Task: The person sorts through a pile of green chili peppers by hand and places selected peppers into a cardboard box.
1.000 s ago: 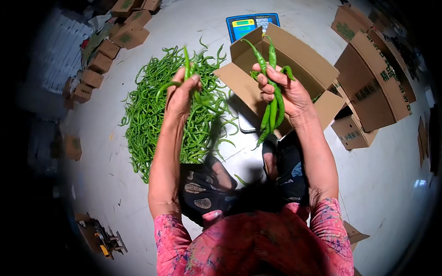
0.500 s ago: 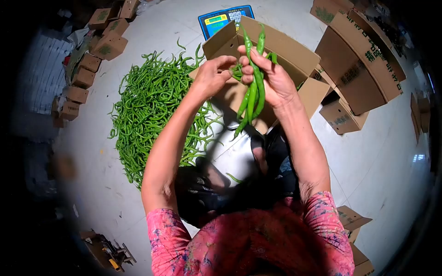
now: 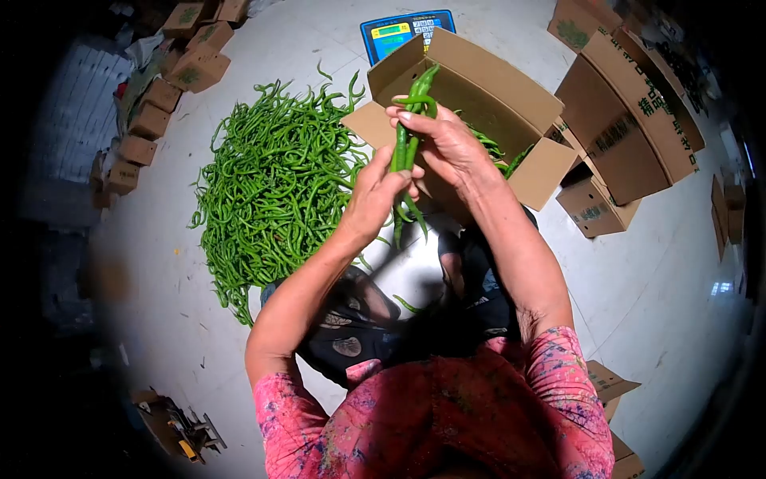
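Observation:
A small bunch of long green chili peppers (image 3: 401,148) is held upright between my two hands, in front of an open cardboard box (image 3: 487,68). My right hand (image 3: 451,144) is closed around the upper part, its thumb across the peppers. Lower down, my left hand (image 3: 373,191) pinches the same bunch, with the thin pepper ends poking out below. One curled pepper (image 3: 415,101) lies crosswise near the right fingertips. More peppers (image 3: 487,144) show inside the box, partly hidden by my right hand.
A big heap of green peppers (image 3: 271,191) spreads over the floor at left. A blue scale (image 3: 391,33) stands behind the box. Other cartons (image 3: 622,120) are at right and upper left (image 3: 199,65). One stray pepper (image 3: 406,304) lies between my feet.
My left hand has moved down and now grips the lower part of the bunch; before, it was beside it. My right hand has shifted slightly left and down.

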The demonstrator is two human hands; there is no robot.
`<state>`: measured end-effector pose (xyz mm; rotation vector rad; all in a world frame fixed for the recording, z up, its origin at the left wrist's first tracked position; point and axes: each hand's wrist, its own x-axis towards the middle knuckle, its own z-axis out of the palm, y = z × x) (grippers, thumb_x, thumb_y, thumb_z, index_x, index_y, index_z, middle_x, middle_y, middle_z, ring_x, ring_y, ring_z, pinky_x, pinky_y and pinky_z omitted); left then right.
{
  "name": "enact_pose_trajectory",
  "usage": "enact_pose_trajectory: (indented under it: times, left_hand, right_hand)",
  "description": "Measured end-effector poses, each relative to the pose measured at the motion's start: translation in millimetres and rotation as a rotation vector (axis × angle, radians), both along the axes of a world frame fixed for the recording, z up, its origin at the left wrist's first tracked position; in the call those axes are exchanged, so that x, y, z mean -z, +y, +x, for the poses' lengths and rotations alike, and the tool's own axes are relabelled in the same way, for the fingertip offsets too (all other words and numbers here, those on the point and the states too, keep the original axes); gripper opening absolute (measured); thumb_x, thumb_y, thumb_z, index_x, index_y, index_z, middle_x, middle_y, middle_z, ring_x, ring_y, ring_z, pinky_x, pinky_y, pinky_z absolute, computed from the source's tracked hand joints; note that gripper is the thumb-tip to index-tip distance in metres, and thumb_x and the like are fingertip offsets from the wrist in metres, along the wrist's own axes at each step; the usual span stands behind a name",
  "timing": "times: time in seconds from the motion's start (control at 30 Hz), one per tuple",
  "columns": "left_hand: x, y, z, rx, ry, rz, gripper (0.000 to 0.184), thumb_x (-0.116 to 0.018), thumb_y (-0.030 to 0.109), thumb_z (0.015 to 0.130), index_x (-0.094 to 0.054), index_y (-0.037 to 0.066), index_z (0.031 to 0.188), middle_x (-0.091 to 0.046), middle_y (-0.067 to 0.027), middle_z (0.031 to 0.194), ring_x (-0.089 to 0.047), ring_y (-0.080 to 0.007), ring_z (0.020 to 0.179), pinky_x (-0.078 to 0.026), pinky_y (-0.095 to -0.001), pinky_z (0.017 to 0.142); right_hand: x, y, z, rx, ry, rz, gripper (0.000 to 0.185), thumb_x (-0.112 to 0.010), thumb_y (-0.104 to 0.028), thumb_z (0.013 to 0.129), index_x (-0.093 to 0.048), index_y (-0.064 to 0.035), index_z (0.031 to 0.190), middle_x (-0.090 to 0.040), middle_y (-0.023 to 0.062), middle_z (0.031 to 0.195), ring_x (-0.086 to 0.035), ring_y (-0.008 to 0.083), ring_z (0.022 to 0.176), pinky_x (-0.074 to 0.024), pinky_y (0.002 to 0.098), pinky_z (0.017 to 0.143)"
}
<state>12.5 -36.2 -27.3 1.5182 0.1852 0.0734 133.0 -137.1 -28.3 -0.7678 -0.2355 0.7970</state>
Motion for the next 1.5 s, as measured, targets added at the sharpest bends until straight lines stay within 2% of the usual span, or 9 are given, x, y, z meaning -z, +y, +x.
enact_pose_trajectory:
  times: [0.2,0.3,0.4,0.67,0.73,0.93,1.1,1.23,1.5]
  left_hand:
    - [-2.6,23.4,-12.7,0.018,0.001,-0.483,0.041,-0.041,0.009,0.091,-0.041,0.000,0.131,-0.061,-0.0148,0.108,-0.060,-0.0183,0.084,-0.051,-0.0330,0.080]
    - [-9.0,25.1,-13.9,-0.023,0.028,-0.453,0.037,-0.041,0.010,0.093,-0.044,-0.001,0.129,-0.061,-0.0170,0.108,-0.063,-0.0228,0.090,-0.053,-0.0349,0.083]
    - [-3.5,36.3,-17.8,-0.085,0.022,-0.403,0.034,-0.043,0.009,0.094,-0.047,-0.003,0.125,-0.060,-0.0171,0.108,-0.064,-0.0252,0.093,-0.054,-0.0365,0.083]
    - [4.6,45.6,-24.1,-0.268,-0.020,-0.420,0.021,-0.041,0.008,0.095,-0.051,-0.005,0.109,-0.060,-0.0185,0.111,-0.064,-0.0269,0.095,-0.054,-0.0371,0.084]
    - [4.5,53.7,-24.8,-0.299,0.053,-0.268,0.018,-0.041,0.008,0.095,-0.050,-0.003,0.105,-0.061,-0.0186,0.107,-0.064,-0.0275,0.096,-0.054,-0.0366,0.085]
    - [0.6,83.5,-32.7,-0.406,-0.029,-0.216,0.015,-0.055,0.016,0.095,-0.052,0.003,0.102,-0.054,-0.0003,0.075,-0.046,-0.0041,0.056,-0.038,-0.0176,0.046]
    - [8.9,49.7,-33.7,-0.325,0.127,-0.108,0.027,-0.066,0.030,0.088,-0.053,0.008,0.096,-0.051,0.0027,0.070,-0.041,-0.0030,0.053,-0.032,-0.0174,0.045]
    - [19.5,29.5,-32.8,-0.257,0.142,0.150,0.035,-0.075,0.028,0.079,-0.058,0.006,0.099,-0.055,0.0025,0.078,-0.049,-0.0061,0.066,-0.040,-0.0196,0.058]
    - [25.8,55.7,-28.1,-0.176,0.102,-0.374,0.020,-0.058,0.020,0.093,-0.055,0.005,0.106,-0.062,-0.0047,0.087,-0.057,-0.0110,0.074,-0.040,-0.0198,0.058]
  right_hand:
    - [-1.1,8.2,-8.0,-0.221,-0.108,-0.008,0.034,-0.064,-0.018,0.090,-0.053,-0.0007,0.118,-0.059,0.0061,0.096,-0.056,0.0142,0.078,-0.0500,0.0278,0.061]
    - [-5.4,5.3,-12.8,-0.338,-0.162,-0.105,0.032,-0.066,-0.023,0.088,-0.057,-0.0025,0.112,-0.060,0.0025,0.090,-0.055,0.0107,0.076,-0.0464,0.0240,0.064]
    - [-2.5,19.0,-21.0,-0.227,-0.227,-0.146,0.026,-0.062,-0.017,0.090,-0.054,-0.0027,0.110,-0.053,0.0019,0.074,-0.047,0.0100,0.052,-0.0422,0.0259,0.041]
    - [-2.8,22.9,-21.8,-0.087,-0.289,-0.388,0.028,-0.064,-0.018,0.089,-0.057,-0.0014,0.110,-0.065,0.0088,0.098,-0.063,0.0136,0.084,-0.0508,0.0233,0.066]
    - [-6.4,18.1,-15.9,-0.044,-0.351,-0.451,0.028,-0.070,-0.022,0.085,-0.059,-0.0038,0.103,-0.067,0.0075,0.088,-0.061,0.0083,0.071,-0.0490,0.0179,0.061]
    - [-5.4,8.9,-3.9,0.075,-0.363,-0.462,0.026,-0.074,-0.026,0.083,-0.061,-0.0061,0.095,-0.066,0.0045,0.079,-0.060,0.0069,0.063,-0.0468,0.0174,0.055]
    - [1.1,16.9,-9.0,0.216,-0.473,-0.434,0.021,-0.074,-0.020,0.082,-0.061,-0.0050,0.088,-0.062,0.0012,0.071,-0.054,0.0067,0.051,-0.0456,0.0199,0.047]
    - [-3.3,17.2,-15.4,0.168,-0.452,-0.452,0.025,-0.074,-0.026,0.082,-0.065,-0.0066,0.095,-0.065,0.0003,0.080,-0.059,0.0060,0.066,-0.0466,0.0184,0.056]
    - [4.5,9.7,1.6,0.145,-0.313,-0.473,0.029,-0.063,-0.032,0.092,-0.060,-0.0032,0.099,-0.062,0.0014,0.081,-0.054,0.0058,0.064,-0.0439,0.0196,0.053]
